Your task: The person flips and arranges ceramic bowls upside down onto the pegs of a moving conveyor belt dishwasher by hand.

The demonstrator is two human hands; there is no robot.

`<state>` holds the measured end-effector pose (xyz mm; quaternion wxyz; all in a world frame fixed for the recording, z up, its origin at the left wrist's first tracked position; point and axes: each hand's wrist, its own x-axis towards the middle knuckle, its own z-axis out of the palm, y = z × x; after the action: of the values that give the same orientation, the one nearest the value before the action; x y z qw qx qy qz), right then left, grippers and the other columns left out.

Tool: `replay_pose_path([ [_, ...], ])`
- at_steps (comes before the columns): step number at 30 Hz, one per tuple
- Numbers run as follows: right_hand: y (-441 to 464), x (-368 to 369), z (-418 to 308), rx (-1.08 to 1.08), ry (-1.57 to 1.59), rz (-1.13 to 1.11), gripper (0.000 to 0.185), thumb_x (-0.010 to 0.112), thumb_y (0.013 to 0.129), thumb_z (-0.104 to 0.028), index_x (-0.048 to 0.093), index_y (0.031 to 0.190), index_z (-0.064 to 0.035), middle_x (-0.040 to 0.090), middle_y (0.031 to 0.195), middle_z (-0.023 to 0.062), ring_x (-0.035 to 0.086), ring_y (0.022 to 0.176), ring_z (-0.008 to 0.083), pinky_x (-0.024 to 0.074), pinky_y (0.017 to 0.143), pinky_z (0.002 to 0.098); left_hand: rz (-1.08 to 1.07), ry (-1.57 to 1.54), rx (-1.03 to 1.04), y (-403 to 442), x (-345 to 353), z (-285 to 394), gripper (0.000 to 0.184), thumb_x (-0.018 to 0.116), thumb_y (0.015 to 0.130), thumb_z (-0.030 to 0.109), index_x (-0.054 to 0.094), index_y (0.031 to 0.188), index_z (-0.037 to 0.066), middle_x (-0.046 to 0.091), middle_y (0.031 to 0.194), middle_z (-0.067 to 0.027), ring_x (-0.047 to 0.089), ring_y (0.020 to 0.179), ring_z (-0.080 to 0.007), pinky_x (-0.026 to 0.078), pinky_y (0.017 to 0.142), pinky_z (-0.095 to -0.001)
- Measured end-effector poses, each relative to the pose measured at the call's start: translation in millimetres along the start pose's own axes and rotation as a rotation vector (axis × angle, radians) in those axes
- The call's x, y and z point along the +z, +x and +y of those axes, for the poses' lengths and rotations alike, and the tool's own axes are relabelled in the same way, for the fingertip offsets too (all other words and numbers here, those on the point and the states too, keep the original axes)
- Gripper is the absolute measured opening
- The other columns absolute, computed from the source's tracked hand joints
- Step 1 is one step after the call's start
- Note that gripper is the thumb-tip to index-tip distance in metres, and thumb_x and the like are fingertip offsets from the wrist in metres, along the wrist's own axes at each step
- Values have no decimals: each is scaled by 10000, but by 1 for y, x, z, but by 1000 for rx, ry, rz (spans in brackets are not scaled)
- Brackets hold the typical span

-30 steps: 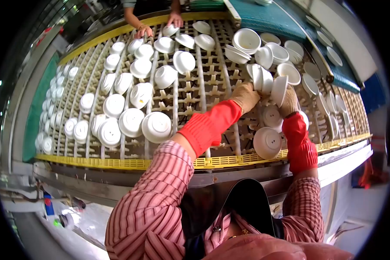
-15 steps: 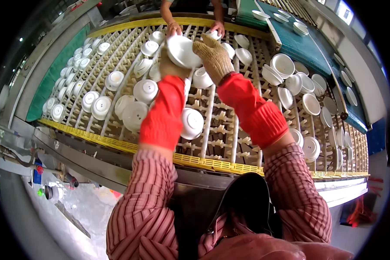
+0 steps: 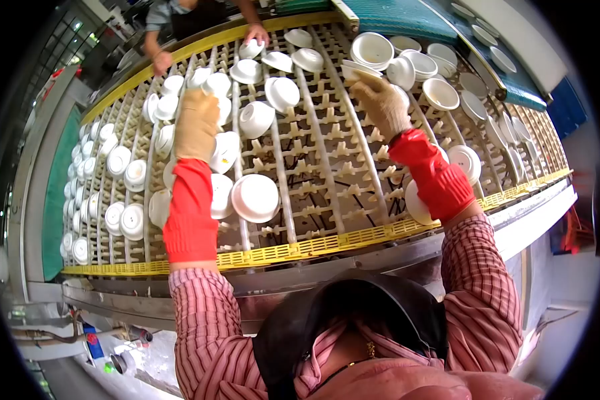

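My left hand [image 3: 197, 123], in a tan knit glove with a red cuff, reaches over the pegged conveyor. Its fingertips are at a white bowl [image 3: 217, 83] and partly hidden, so I cannot see a grip. My right hand [image 3: 380, 103], gloved the same way, has its fingers closed at the near rim of a tilted white bowl [image 3: 360, 68]. That bowl leans below a larger upright bowl [image 3: 372, 51]. Between my hands, upside-down bowls rest on the pegs, among them a small bowl [image 3: 257, 120] and a wide bowl [image 3: 255, 199].
Across the conveyor, another person's hand [image 3: 257, 33] touches a bowl; their other hand [image 3: 161, 63] is near the yellow edge strip [image 3: 120, 87]. Several bowls crowd the left side. A teal belt [image 3: 407, 20] carrying bowls runs at the upper right. A metal frame borders the near side.
My hands have separated and let go of the large bowl held between them. The left went left; the right moved to the tilted bowl. The view has shifted right.
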<state>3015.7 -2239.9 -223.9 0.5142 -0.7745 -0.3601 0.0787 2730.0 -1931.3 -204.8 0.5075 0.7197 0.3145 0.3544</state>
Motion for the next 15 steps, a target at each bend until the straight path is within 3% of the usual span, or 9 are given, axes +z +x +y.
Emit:
replay_pose_path([
  [1,18,-7,24,26,34,115,527,664,1056,-446,748,1424,-77,837,1190,136,788,1087,284,598,972,365,-90,-226,-131,-18,28,8,637,660,1084,456,541,1557,48,665,1456,-200,631,1377,-337,468,1226,-429],
  [3,51,-47,40,-63,-223,106,588,640,1005,-507,761,1349,-46,833,1177,147,780,1092,333,588,983,390,-320,-391,-240,-50,80,22,677,657,1110,491,531,1590,30,648,1486,-217,624,1397,-344,473,1249,-411],
  [5,73,-72,41,114,-297,93,656,629,964,-552,743,1319,-11,822,1208,186,770,1124,378,573,1021,438,-537,-447,-303,-74,114,30,894,667,1081,607,434,1663,-32,546,1629,-285,597,1474,-323,473,1271,-389],
  [6,97,-69,69,94,-306,270,749,651,930,-603,718,1351,13,789,1280,247,748,1192,423,558,1055,486,-586,-445,-308,-80,133,20,837,680,1084,582,496,1626,-29,583,1597,-265,625,1435,-302,495,1239,-369],
  [7,117,-75,80,105,-375,263,787,663,926,-608,691,1416,6,751,1362,264,721,1261,432,545,1096,495,-632,-443,-316,-86,148,8,782,692,1086,557,558,1589,-26,620,1565,-245,653,1395,-280,516,1207,-348],
  [9,147,-86,86,118,-529,266,868,687,918,-619,634,1538,-13,689,1491,276,674,1374,437,519,1167,496,-606,123,16,-106,165,9,650,704,1100,481,653,1499,-29,716,1442,-196,694,1315,-252,542,1145,-346],
  [10,153,-88,81,113,-551,243,890,693,912,-622,614,1562,-18,679,1509,274,664,1391,434,512,1180,492,-543,183,71,-114,172,14,505,707,1117,344,683,1460,-26,772,1334,-152,720,1242,-225,563,1082,-350],
  [13,182,-84,82,95,-604,170,942,710,896,-633,580,1606,-28,659,1541,268,643,1427,428,501,1202,482,-487,-12,-12,-121,180,-2,449,702,1119,243,670,1473,-32,774,1333,-150,731,1213,-210,574,1066,-338],
  [15,217,-72,89,86,-626,108,952,718,886,-644,587,1598,-26,661,1537,267,643,1427,428,508,1193,481,-460,59,15,-123,180,-8,432,718,1107,178,659,1479,-35,763,1372,-156,736,1225,-215,578,1074,-332],
])
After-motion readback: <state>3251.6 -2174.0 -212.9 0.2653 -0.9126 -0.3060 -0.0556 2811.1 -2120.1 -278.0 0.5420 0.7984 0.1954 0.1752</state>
